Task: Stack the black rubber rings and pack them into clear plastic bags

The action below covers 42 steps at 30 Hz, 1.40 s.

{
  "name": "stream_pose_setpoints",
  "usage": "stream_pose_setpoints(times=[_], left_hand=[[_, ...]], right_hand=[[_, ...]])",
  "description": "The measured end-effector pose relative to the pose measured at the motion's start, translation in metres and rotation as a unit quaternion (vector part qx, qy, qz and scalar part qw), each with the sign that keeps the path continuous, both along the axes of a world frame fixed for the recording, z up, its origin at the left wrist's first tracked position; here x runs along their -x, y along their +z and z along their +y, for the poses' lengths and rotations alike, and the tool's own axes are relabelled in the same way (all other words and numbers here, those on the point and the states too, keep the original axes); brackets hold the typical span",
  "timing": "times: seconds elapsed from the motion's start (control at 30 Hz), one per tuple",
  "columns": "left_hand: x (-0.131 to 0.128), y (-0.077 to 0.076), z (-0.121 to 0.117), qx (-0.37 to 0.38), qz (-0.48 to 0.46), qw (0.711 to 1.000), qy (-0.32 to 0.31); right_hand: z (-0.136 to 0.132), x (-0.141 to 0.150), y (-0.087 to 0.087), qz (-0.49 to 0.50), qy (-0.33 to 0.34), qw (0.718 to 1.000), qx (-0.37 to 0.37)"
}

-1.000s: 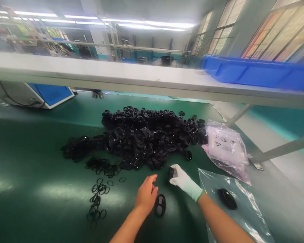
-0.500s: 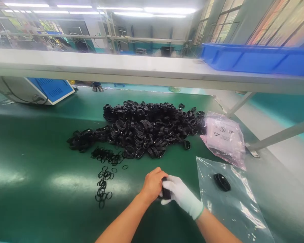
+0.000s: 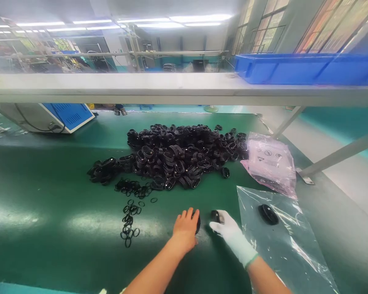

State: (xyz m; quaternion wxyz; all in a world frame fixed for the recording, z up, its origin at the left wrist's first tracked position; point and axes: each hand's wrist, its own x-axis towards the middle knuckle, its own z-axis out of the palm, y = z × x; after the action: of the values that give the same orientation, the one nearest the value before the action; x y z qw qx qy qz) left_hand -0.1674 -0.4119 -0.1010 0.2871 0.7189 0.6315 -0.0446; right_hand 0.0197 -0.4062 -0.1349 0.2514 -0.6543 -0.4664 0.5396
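Observation:
My bare left hand (image 3: 184, 232) is closed round a coiled black cable (image 3: 198, 225), which shows along the thumb side of the fingers. To its right, my white-gloved right hand (image 3: 231, 233) grips another coiled black cable (image 3: 215, 217), partly hidden by the glove. A gap separates the two hands above the green table mat (image 3: 79, 253). Another coiled cable (image 3: 268, 214) lies on a clear plastic bag (image 3: 290, 245) to the right. Beyond my hands is a large heap of coiled black cables (image 3: 178, 159).
Small black rubber rings (image 3: 131, 210) lie scattered left of my hands. A pink plastic bag (image 3: 271, 161) sits at the right of the heap. Above, a white shelf (image 3: 141, 87) spans the bench, holding a blue bin (image 3: 306, 69). A blue-and-grey machine (image 3: 69, 116) stands back left.
My hands were together at one dark bundle; now they are apart, each with a coiled cable. The right hand has moved right. The view has shifted slightly.

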Motion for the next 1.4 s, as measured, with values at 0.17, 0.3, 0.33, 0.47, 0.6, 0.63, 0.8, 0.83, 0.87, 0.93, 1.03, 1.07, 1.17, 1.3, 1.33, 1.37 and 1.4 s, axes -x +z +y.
stream_pose_setpoints(times=[0.17,0.3,0.33,0.47,0.6,0.63,0.8,0.83,0.87,0.93,1.03,1.07,1.17,1.3,1.33,1.37,1.4], left_hand=[[-0.011,-0.004,0.003,-0.011,-0.005,0.999,-0.031],[-0.003,-0.015,-0.003,0.008,-0.177,0.984,0.032],[-0.004,-0.019,-0.006,0.011,-0.211,0.976,0.049],[-0.01,-0.029,-0.009,0.009,-0.256,0.963,0.077],[-0.011,-0.031,-0.009,0.013,-0.28,0.957,0.077],[-0.011,-0.032,-0.009,0.013,-0.282,0.956,0.077],[-0.006,-0.034,-0.012,0.016,-0.277,0.96,0.048],[-0.001,-0.032,-0.009,0.017,-0.278,0.96,0.035],[0.005,-0.029,-0.004,0.009,-0.278,0.96,0.025],[0.02,-0.018,0.015,-0.058,-0.259,0.964,0.028],[0.042,0.0,0.06,-0.225,-0.127,0.965,0.046],[0.048,0.004,0.075,-0.25,-0.069,0.965,0.027],[0.058,0.009,0.102,-0.246,0.026,0.969,-0.028],[0.064,0.001,0.078,-0.216,0.053,0.974,-0.047],[0.065,-0.001,0.066,-0.208,0.06,0.975,-0.049],[0.065,-0.003,0.054,-0.198,0.068,0.977,-0.049],[0.065,-0.003,0.043,-0.187,0.074,0.979,-0.041]], right_hand=[[-0.002,0.016,-0.003,0.077,0.038,0.995,0.042],[-0.006,0.013,0.0,0.09,0.051,0.992,0.074],[-0.007,0.013,0.001,0.095,0.053,0.991,0.076],[-0.009,0.015,-0.002,0.101,0.047,0.99,0.084],[-0.01,0.02,-0.003,0.084,0.038,0.991,0.098],[-0.01,0.021,-0.002,0.083,0.037,0.991,0.1],[-0.012,0.029,-0.007,-0.061,0.058,0.995,0.045],[-0.012,0.031,-0.009,-0.103,0.063,0.992,0.028],[-0.012,0.032,-0.011,-0.133,0.067,0.989,0.017],[-0.012,0.034,-0.014,-0.15,0.071,0.986,0.014],[-0.011,0.034,-0.013,-0.158,0.071,0.985,0.027],[-0.011,0.035,-0.011,-0.163,0.072,0.984,0.028],[-0.011,0.035,-0.003,-0.174,0.078,0.981,0.023],[-0.01,0.036,0.005,-0.178,0.084,0.98,0.037],[-0.01,0.037,0.006,-0.18,0.087,0.979,0.037],[-0.009,0.037,0.008,-0.183,0.09,0.978,0.037],[-0.009,0.037,0.01,-0.185,0.094,0.977,0.037]])
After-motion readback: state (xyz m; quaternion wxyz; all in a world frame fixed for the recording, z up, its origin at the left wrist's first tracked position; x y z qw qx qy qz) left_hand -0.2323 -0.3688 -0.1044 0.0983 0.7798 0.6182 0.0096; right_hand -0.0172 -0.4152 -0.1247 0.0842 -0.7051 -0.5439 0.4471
